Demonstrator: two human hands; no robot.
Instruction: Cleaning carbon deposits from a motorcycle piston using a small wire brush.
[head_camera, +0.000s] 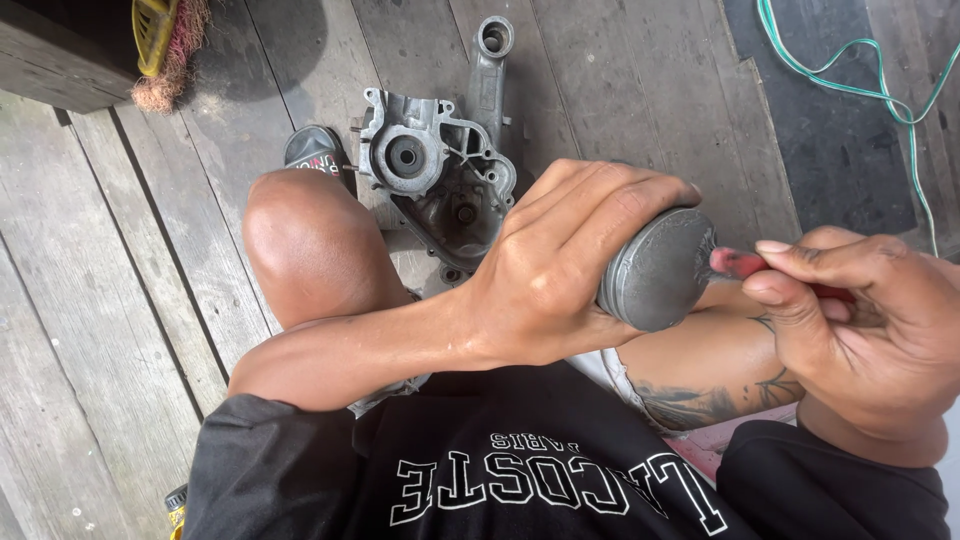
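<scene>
Now, far left up top, a yellow-handled brush with reddish bristles (160, 45) lies on the grey wooden plank floor (90, 280). Moving across, a black sandal (315, 150) sits just beside a grey cast-metal engine casing (440, 170), both beyond the bent knee. Centre frame, the left hand (560, 265) is wrapped tight around a grey round metal piston (660, 268), held over the thighs. On the right, the right hand (860, 320) pinches a red-handled tool (740, 264), its tip against the piston's face. A green cable (850, 75) trails top right.
</scene>
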